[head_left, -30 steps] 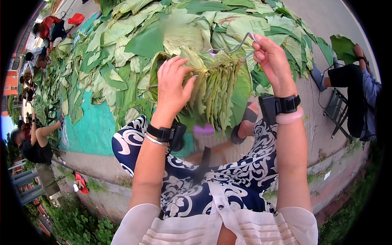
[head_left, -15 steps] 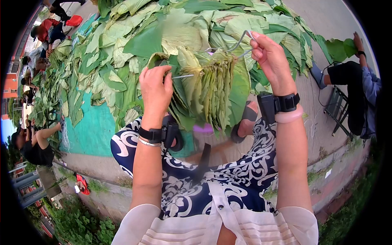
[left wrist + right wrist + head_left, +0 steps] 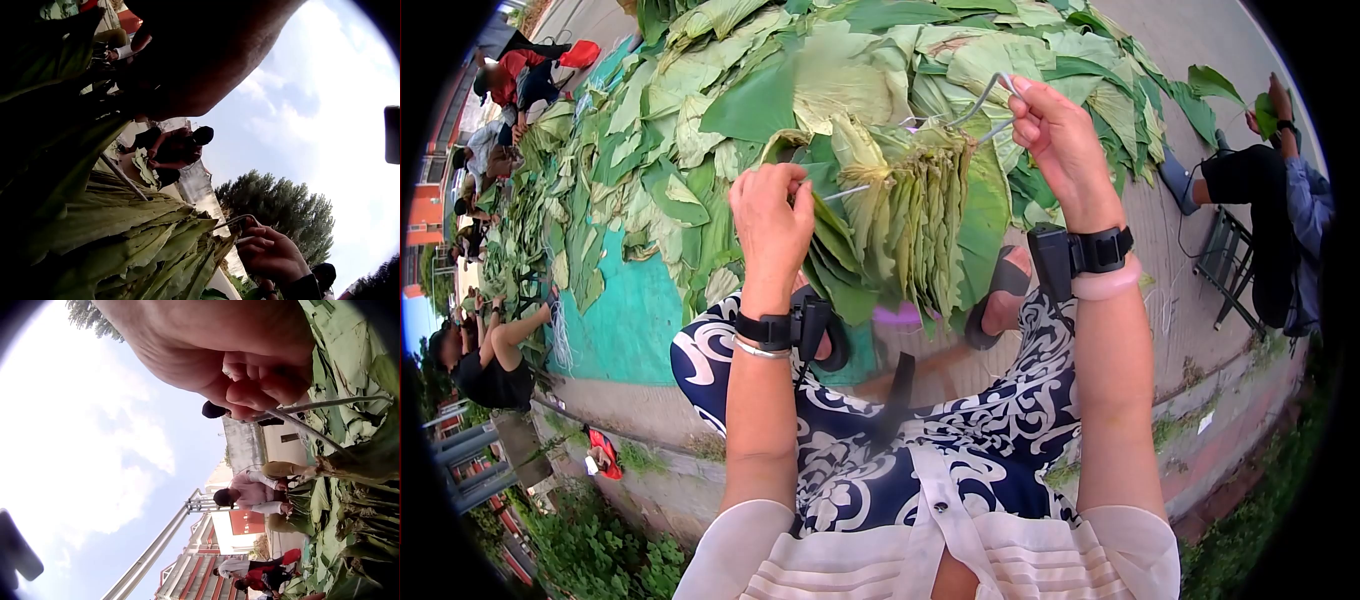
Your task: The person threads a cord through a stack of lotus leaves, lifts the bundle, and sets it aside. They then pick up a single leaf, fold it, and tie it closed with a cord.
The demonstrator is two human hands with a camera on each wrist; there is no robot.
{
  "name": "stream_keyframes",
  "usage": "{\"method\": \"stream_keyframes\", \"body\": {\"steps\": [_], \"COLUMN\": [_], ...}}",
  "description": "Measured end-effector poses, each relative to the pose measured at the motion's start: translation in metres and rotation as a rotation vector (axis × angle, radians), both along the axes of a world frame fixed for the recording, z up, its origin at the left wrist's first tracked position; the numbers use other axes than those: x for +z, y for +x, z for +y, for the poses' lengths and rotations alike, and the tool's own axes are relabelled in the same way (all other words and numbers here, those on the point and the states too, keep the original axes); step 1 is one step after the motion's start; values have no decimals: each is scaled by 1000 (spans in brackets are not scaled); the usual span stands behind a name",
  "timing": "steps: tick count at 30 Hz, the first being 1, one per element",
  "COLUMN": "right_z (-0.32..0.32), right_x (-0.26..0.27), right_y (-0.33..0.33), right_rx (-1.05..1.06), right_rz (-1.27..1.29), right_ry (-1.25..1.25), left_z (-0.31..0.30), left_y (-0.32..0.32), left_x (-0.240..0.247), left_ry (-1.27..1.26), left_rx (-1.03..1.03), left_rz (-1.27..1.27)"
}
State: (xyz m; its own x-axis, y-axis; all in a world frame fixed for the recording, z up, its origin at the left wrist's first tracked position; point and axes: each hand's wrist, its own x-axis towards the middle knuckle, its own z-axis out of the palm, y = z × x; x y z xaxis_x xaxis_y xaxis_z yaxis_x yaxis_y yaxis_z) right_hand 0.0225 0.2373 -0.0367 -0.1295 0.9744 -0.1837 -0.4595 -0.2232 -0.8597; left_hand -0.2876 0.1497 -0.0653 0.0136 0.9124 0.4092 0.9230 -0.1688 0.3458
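A folded bundle of green leaves (image 3: 925, 225) hangs on a grey metal rod (image 3: 847, 192), between the two hands in the head view. At the bundle's left, my left hand (image 3: 772, 215) has curled fingers around the rod's left part; whether it also grips a leaf is hidden. My right hand (image 3: 1065, 145) pinches the bent right end of the rod, up and to the right of the bundle. In the right wrist view, two grey lengths of metal (image 3: 312, 432) meet at the fingertips. The left wrist view shows the rod (image 3: 125, 178) entering the leaves (image 3: 137, 234).
A large heap of leaves (image 3: 670, 110) spreads ahead and to the left, partly over a green sheet (image 3: 615, 320). A seated person (image 3: 1265, 215) with a leaf is at the right beside a dark stool (image 3: 1228, 262). Several people sit or crouch at the far left.
My left hand has moved left, away from the folded bundle, exposing a stretch of rod. The right hand has shifted slightly left, still pinching the metal. The person at the right has moved a leaf.
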Motion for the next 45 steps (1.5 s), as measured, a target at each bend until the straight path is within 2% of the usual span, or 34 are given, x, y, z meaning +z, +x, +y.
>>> {"method": "stream_keyframes", "body": {"steps": [7,13,22,35,38,42,45], "right_z": [-1,1,-1,1,1,0,0], "right_x": [1,-2,2,0,0,-1,-1], "right_y": [0,-1,-3,-3,-3,-2,-3], "right_rx": [-10,-9,-3,0,0,0,1], "right_rz": [-2,-5,-35,-27,-27,-28,-29], "right_ry": [1,12,-5,-12,-13,-12,-9], "left_z": [-1,0,10,6,6,7,5], "left_y": [6,39,52,26,17,10,22], "left_x": [1,5,-1,8,7,3,2], "left_ry": [20,9,-74,-186,-175,-87,65], "left_rx": [-50,-277,-373,-397,-323,-105,-109], "left_rz": [-5,-19,-123,-187,-154,-91,45]}}
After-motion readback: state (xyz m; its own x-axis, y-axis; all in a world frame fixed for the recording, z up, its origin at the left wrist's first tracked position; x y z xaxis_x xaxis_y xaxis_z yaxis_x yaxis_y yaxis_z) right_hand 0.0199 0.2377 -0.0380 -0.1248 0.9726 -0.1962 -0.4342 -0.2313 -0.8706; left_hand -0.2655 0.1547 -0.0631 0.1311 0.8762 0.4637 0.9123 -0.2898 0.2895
